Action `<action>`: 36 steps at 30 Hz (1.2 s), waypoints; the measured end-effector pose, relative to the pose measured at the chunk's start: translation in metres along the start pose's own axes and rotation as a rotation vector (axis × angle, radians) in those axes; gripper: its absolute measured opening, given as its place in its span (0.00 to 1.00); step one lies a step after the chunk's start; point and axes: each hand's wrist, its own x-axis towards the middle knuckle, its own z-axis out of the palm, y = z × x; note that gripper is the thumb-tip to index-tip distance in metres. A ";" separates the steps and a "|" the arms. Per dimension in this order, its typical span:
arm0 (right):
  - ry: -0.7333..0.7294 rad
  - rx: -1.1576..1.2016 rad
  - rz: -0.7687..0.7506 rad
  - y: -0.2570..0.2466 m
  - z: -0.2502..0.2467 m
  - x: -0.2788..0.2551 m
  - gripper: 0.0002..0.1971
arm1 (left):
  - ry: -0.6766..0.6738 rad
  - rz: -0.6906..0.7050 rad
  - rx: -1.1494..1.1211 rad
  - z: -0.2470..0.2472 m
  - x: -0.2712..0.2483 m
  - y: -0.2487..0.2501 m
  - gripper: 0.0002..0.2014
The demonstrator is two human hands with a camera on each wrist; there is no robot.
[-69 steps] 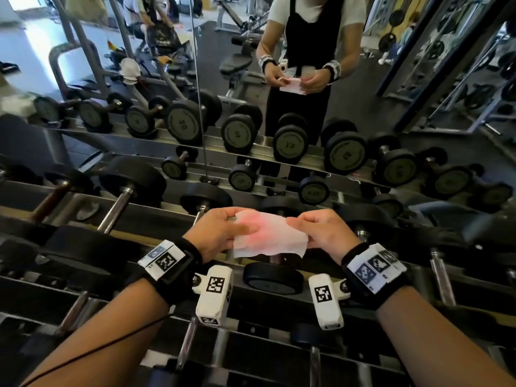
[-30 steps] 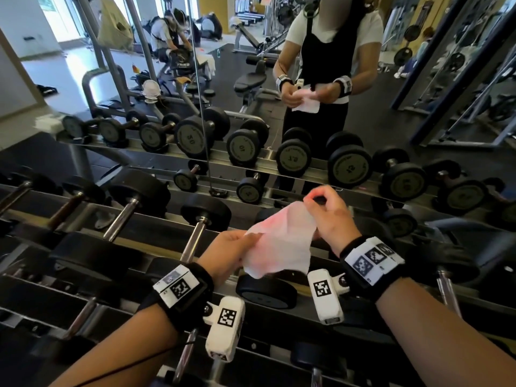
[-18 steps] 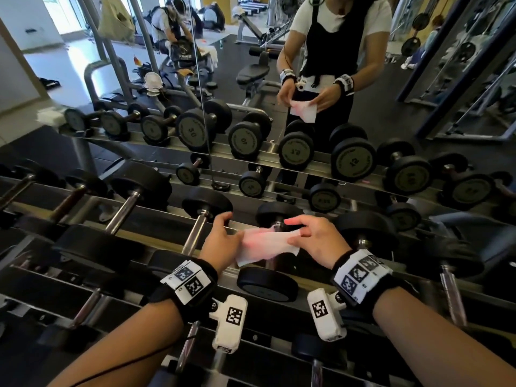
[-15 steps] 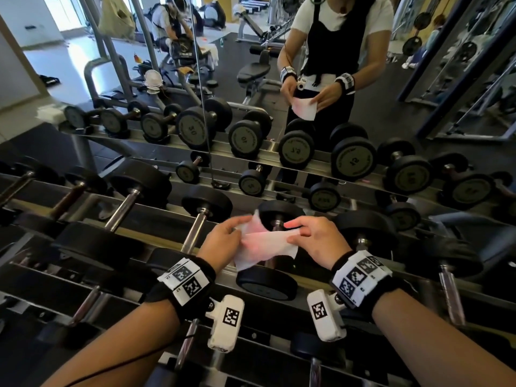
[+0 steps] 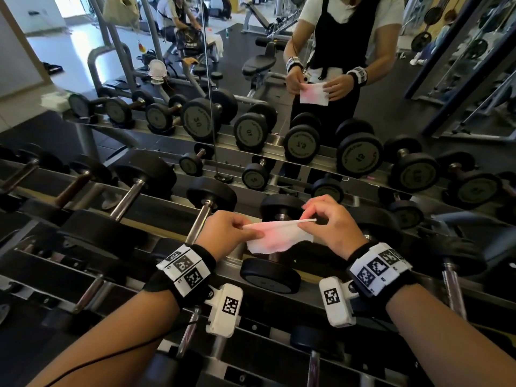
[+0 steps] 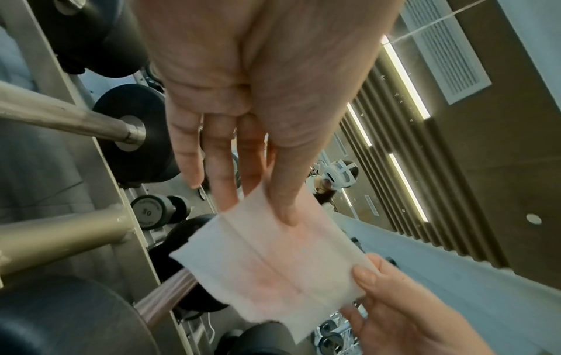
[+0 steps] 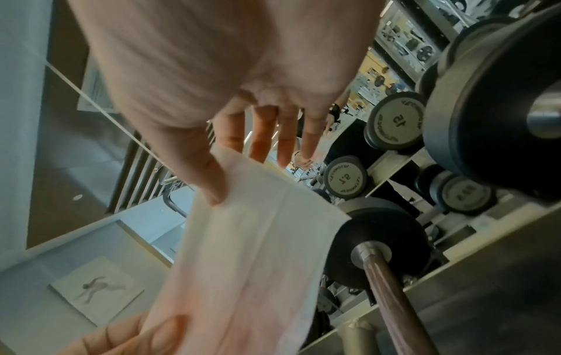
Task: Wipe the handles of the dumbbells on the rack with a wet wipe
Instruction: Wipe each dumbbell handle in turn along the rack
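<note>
A white wet wipe [image 5: 279,236] with a pink tinge is stretched between both hands above the dumbbell rack [image 5: 156,236]. My left hand [image 5: 229,233] pinches its left edge between thumb and fingers; my right hand [image 5: 326,222] pinches its right upper edge. In the left wrist view the wipe [image 6: 273,261] shows fold creases, and in the right wrist view the wipe [image 7: 242,264] hangs from the thumb. Directly under the wipe lies a dumbbell with black heads [image 5: 269,275] and a brownish handle [image 7: 391,300]. Left of it lies a dumbbell with a steel handle [image 5: 199,222].
Several more dumbbells lie along the rack to both sides, handles pointing toward me [image 5: 127,196]. A mirror [image 5: 307,79] behind the rack reflects the rack, gym machines and a person holding the wipe. A lower rack tier [image 5: 195,331] sits beneath my wrists.
The wipe has been unfolded and turned between the hands. My right hand rose slightly and now pinches the upper edge; both hands stay over the same dumbbell.
</note>
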 end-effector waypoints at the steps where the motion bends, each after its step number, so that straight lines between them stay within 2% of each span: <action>1: -0.063 0.103 0.012 -0.001 0.000 -0.001 0.09 | -0.015 -0.002 -0.066 -0.001 0.001 0.000 0.06; 3: -0.196 0.387 0.082 -0.004 0.002 -0.003 0.11 | -0.089 0.014 -0.255 -0.004 0.000 0.003 0.07; 6: -0.228 0.616 0.214 -0.002 0.011 -0.005 0.11 | -0.166 -0.019 -0.451 0.001 0.001 0.004 0.14; 12: -0.235 0.868 0.420 0.015 0.026 -0.007 0.11 | -0.016 -0.125 -0.476 0.020 0.001 -0.005 0.05; 15: -0.261 0.940 0.484 0.025 0.029 -0.007 0.05 | 0.032 -0.152 -0.515 0.031 0.000 -0.004 0.06; 18: -0.344 1.089 0.549 0.037 0.029 -0.004 0.22 | 0.101 -0.188 -0.550 0.039 0.001 -0.001 0.09; 19: -0.377 1.136 0.564 0.039 0.027 -0.001 0.23 | 0.131 -0.202 -0.556 0.041 0.002 0.000 0.10; 21: -0.434 1.175 0.583 0.043 0.021 0.007 0.20 | 0.197 -0.236 -0.563 0.043 0.004 -0.002 0.14; 23: -0.452 1.097 0.599 0.048 0.016 0.018 0.18 | 0.253 -0.263 -0.557 0.045 0.002 -0.010 0.17; 25: -0.407 0.849 0.535 0.055 0.011 0.033 0.17 | 0.275 -0.274 -0.503 0.048 -0.003 -0.020 0.18; 26: -0.377 0.654 0.434 0.057 0.007 0.043 0.16 | 0.270 -0.279 -0.461 0.051 -0.006 -0.026 0.18; 29: -0.344 0.044 -0.016 0.056 -0.004 0.076 0.16 | 0.240 -0.304 -0.394 0.061 -0.015 -0.041 0.16; 32: -0.474 -0.248 -0.280 0.067 0.008 0.091 0.19 | 0.233 -0.323 -0.419 0.071 -0.018 -0.052 0.14; 34: -0.654 -0.380 -0.307 0.085 0.031 0.089 0.23 | 0.226 -0.322 -0.430 0.076 -0.018 -0.058 0.15; 36: -0.800 -0.581 -0.270 0.101 0.051 0.082 0.25 | 0.212 -0.321 -0.437 0.078 -0.016 -0.063 0.15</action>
